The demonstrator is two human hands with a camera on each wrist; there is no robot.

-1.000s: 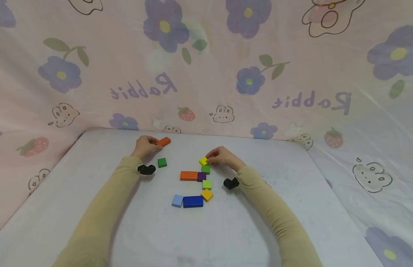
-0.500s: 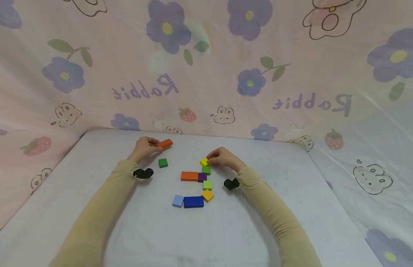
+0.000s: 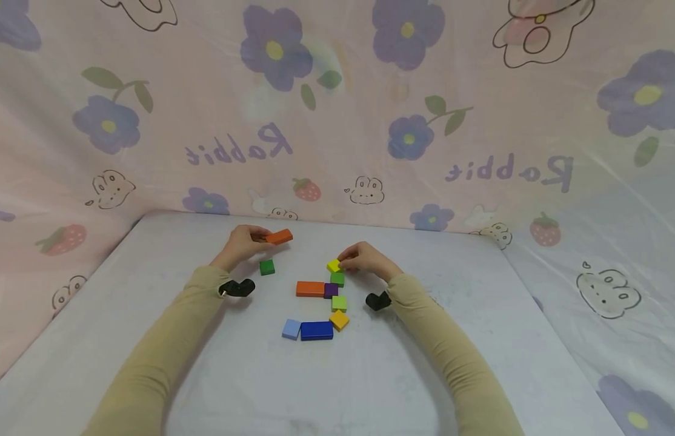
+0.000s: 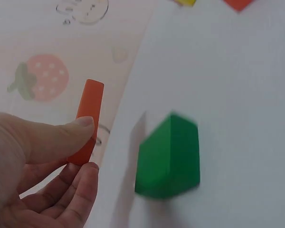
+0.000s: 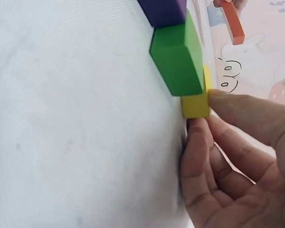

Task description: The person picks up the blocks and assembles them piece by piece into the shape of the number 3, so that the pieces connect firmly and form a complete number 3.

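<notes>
My left hand (image 3: pixel 242 245) pinches a long orange block (image 3: pixel 280 237) between thumb and fingers, above the far left part of the table. Just nearer to me lies a dark green block (image 3: pixel 267 267), which looms large beside the hand in the left wrist view. At the far end of a row of blocks, my right hand (image 3: pixel 366 258) pinches a yellow block (image 5: pixel 196 106) by its side. That block sits right at the corner of a green block (image 5: pixel 179 61). A purple block (image 3: pixel 331 290) follows, with a second orange block (image 3: pixel 310 289) to its left.
Closer to me the row goes on with a lime block (image 3: pixel 339 304) and an amber block (image 3: pixel 339 320) set at an angle. A dark blue block (image 3: pixel 317 330) and a light blue block (image 3: pixel 291 329) reach leftward. Behind the white table (image 3: pixel 250 387) hangs a printed curtain (image 3: pixel 337 139).
My left hand has moved a little to the right with the orange block. The right hand stays on the yellow block, and the other blocks keep their places.
</notes>
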